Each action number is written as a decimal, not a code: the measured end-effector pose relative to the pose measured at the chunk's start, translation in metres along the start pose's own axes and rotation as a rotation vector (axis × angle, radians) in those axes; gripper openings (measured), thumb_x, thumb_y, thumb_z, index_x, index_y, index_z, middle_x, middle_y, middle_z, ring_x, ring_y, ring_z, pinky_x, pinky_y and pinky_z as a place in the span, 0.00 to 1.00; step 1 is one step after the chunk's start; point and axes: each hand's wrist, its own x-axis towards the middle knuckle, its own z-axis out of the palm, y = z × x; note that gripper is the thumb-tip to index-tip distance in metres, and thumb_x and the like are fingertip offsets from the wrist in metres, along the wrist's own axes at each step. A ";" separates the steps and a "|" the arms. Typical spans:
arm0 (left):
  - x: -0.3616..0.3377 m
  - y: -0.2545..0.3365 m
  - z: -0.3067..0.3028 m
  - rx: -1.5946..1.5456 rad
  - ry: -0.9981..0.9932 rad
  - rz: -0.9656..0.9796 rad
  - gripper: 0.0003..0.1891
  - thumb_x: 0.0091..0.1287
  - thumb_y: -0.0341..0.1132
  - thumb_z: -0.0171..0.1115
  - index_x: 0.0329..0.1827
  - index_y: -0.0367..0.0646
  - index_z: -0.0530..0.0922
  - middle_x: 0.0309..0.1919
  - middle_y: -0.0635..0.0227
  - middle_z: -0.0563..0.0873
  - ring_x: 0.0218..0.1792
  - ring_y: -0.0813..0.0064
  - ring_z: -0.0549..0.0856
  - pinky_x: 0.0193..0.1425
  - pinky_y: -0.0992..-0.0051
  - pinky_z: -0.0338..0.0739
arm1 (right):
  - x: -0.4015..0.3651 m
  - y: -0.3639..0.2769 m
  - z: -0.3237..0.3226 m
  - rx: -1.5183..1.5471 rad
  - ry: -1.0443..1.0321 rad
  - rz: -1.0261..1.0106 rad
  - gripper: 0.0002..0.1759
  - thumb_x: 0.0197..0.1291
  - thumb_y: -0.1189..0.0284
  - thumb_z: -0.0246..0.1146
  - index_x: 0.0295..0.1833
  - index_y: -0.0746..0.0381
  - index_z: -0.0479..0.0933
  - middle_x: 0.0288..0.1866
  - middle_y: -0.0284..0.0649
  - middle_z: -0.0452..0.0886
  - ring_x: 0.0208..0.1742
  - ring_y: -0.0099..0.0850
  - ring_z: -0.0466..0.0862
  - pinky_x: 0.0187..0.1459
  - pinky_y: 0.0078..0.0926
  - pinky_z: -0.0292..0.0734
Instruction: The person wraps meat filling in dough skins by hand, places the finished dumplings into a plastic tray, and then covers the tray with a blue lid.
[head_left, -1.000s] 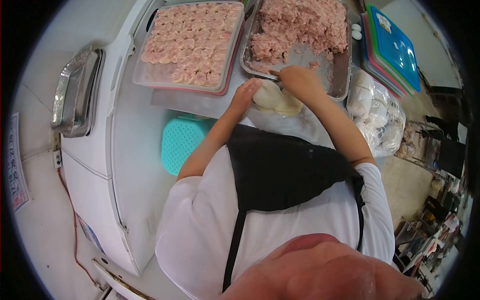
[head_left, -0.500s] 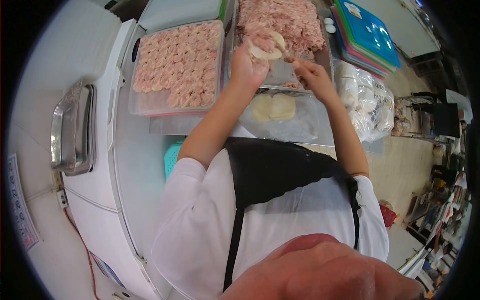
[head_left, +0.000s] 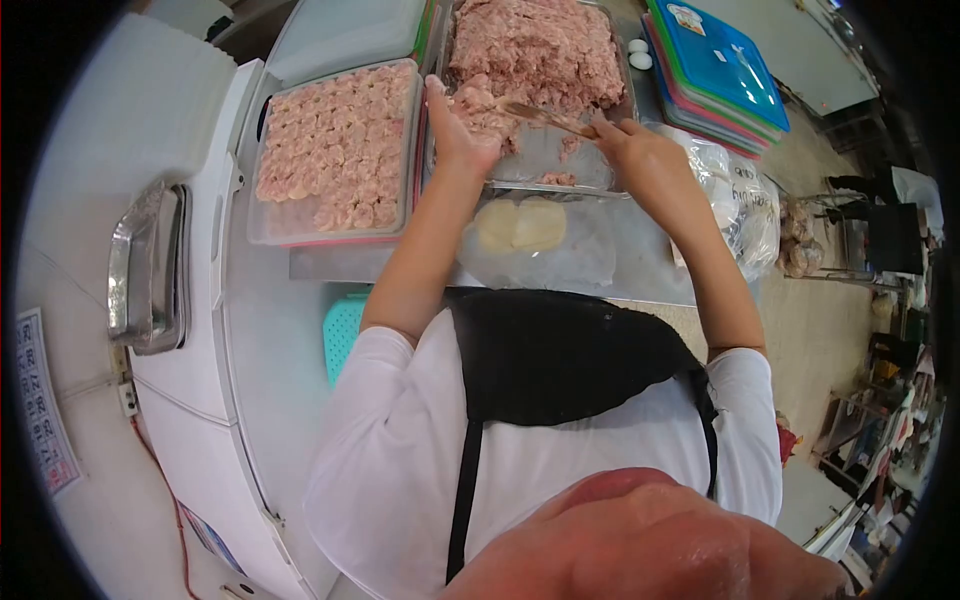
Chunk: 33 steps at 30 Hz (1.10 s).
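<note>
My left hand [head_left: 463, 142] is raised at the left side of a metal tray, cupped around a dumpling wrapper heaped with minced meat [head_left: 484, 108]; the meat hides most of the wrapper. My right hand [head_left: 645, 155] grips the handle of a flat, narrow spatula [head_left: 550, 118], its tip touching the meat in my left hand. Behind, a large mound of pink minced meat [head_left: 535, 45] fills the far part of the metal tray [head_left: 590, 178]. Nearer me, round pale dumpling wrappers [head_left: 522, 225] lie on a plastic sheet [head_left: 585, 255].
A clear plastic box [head_left: 400, 190] of filled dumplings in rows stands left. Stacked coloured lids [head_left: 720, 70] and two white eggs [head_left: 640, 55] are back right. Bagged white packs [head_left: 735, 200] lie right. A turquoise basket [head_left: 343, 335] sits below the counter's edge.
My left hand has turned, and meat now covers the pale wrapper seen before. The spatula has swung flatter, with my right hand farther right. The view has shifted slightly.
</note>
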 end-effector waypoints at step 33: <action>-0.019 0.006 0.017 1.875 -0.300 0.317 0.28 0.52 0.43 0.74 0.53 0.39 0.78 0.35 0.60 0.85 0.32 0.71 0.83 0.40 0.71 0.77 | 0.007 0.133 0.076 0.101 -0.085 0.016 0.15 0.65 0.63 0.58 0.53 0.56 0.80 0.39 0.46 0.83 0.39 0.43 0.83 0.40 0.36 0.77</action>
